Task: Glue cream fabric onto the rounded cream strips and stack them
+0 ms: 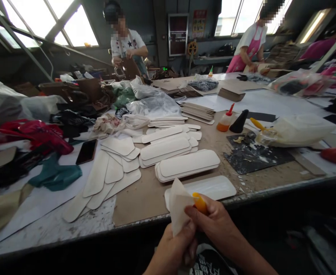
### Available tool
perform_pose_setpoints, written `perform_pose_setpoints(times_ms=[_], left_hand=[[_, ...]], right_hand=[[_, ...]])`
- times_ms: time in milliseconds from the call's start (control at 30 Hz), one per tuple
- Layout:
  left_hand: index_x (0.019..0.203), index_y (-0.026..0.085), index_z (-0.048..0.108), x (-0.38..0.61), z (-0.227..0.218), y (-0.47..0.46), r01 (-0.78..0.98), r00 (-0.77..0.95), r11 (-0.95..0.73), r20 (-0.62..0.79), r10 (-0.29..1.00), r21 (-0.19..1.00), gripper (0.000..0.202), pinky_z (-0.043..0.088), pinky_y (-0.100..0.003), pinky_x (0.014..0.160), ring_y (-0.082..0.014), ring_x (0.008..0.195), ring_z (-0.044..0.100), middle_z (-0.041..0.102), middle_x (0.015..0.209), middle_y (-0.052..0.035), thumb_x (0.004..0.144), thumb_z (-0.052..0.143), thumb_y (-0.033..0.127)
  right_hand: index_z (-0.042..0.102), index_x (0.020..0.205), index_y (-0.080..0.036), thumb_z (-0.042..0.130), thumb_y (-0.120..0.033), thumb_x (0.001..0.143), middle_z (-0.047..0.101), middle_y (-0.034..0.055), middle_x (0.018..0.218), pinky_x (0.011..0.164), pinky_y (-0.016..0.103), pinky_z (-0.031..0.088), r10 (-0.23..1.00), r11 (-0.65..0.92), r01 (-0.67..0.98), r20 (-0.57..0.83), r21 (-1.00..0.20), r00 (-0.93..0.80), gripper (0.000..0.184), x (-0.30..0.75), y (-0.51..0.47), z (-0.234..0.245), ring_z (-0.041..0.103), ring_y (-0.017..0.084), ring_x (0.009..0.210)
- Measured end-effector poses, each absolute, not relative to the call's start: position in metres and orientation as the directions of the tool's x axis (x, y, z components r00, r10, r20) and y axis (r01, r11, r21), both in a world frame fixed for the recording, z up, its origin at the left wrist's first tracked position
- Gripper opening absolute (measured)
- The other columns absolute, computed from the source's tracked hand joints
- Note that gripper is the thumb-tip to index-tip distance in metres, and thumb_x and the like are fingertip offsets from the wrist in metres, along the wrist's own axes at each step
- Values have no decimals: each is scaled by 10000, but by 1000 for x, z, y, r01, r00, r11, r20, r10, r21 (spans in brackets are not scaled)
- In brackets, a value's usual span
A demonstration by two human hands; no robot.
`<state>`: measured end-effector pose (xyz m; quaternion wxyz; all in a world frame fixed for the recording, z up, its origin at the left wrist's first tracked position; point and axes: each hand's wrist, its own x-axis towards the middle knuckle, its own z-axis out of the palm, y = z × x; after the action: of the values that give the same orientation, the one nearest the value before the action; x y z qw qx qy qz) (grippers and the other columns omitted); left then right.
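Note:
My left hand (176, 244) is closed on the lower part of a folded cream-coloured piece (179, 202), thin like fabric or paper, held at the table's front edge. My right hand (218, 219) grips a yellow-handled tool (200, 203); its working end is hidden. The right thumb also presses against the cream piece. Just beyond the hands lies a long white rounded panel (214, 188) with a shiny, wet-looking surface. Behind it are overlapping stacks of similar white panels (189, 164). More panels are fanned out to the left (110, 172).
Right of the stacks stand a red-tipped bottle (225, 122), a black cone (239, 121) and a translucent jug (299, 129) beside a glue-stained black sheet (256, 156). A phone (87, 152) and cloths lie left. Two people (129, 46) (249, 46) work across the table.

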<state>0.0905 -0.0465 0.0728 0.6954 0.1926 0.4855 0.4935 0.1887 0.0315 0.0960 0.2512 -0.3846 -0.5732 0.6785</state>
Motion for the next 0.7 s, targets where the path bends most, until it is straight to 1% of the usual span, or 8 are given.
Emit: perform_pose_setpoints(times_ms=[100, 200, 300, 367, 400, 533, 600, 700], left_hand=[[480, 154, 481, 90, 75, -47, -486, 52, 451, -491, 870, 749, 539, 191, -217, 382, -49, 325, 306, 347, 335, 44, 753, 524, 616], [633, 128, 566, 90, 77, -47, -605, 21, 386, -470, 882, 697, 440, 222, -204, 390, -47, 342, 329, 434, 411, 33, 795, 519, 535], [847, 125, 610, 86, 79, -44, -711, -60, 265, -432, 900, 651, 339, 263, -198, 414, -46, 381, 345, 475, 512, 38, 825, 527, 453], [878, 123, 615, 81, 81, -41, -752, -125, 169, -390, 912, 637, 319, 300, -196, 456, -55, 440, 384, 483, 562, 28, 849, 506, 421], [868, 124, 617, 77, 83, -40, -766, -168, 116, -372, 913, 632, 308, 326, -198, 490, -63, 481, 413, 492, 590, 19, 852, 506, 411], [856, 153, 618, 65, 92, -35, -774, -324, -37, -346, 881, 632, 284, 397, -231, 616, -100, 603, 470, 517, 668, 0, 833, 533, 423], [847, 167, 614, 62, 95, -33, -771, -367, -78, -341, 865, 632, 270, 403, -234, 617, -105, 613, 471, 516, 668, 2, 843, 516, 418], [819, 169, 608, 61, 97, -31, -760, -408, -131, -310, 859, 637, 251, 408, -225, 606, -102, 604, 476, 513, 648, 6, 859, 493, 389]], right_hand=[[511, 709, -157, 589, -523, 749, 478, -23, 626, 556, 234, 407, 789, -178, 151, -233, -972, -569, 376, 190, 34, 91, 433, 111, 593], [529, 710, -157, 568, -531, 761, 490, -20, 631, 556, 235, 414, 824, -122, 194, -208, -973, -526, 380, 189, 38, 89, 454, 116, 591], [573, 750, -158, 562, -491, 783, 540, -5, 665, 599, 240, 423, 890, 57, 267, -72, -962, -450, 335, 190, 39, 92, 498, 128, 621], [579, 743, -164, 550, -467, 799, 546, -5, 651, 602, 240, 418, 891, 171, 317, 9, -933, -454, 310, 192, 37, 95, 499, 128, 607], [574, 729, -167, 542, -458, 808, 543, -6, 642, 592, 238, 415, 876, 200, 336, 14, -920, -483, 303, 193, 34, 95, 495, 126, 597], [574, 762, -170, 610, -414, 768, 550, -9, 682, 565, 224, 407, 754, 181, 387, -126, -904, -645, 247, 193, 19, 89, 493, 125, 614], [580, 797, -161, 627, -386, 753, 563, 0, 726, 586, 225, 412, 690, 129, 379, -191, -916, -698, 234, 189, 13, 82, 505, 133, 654], [573, 803, -150, 546, -386, 812, 566, 12, 743, 611, 231, 408, 632, 85, 362, -231, -928, -739, 238, 184, 10, 77, 502, 140, 682]])
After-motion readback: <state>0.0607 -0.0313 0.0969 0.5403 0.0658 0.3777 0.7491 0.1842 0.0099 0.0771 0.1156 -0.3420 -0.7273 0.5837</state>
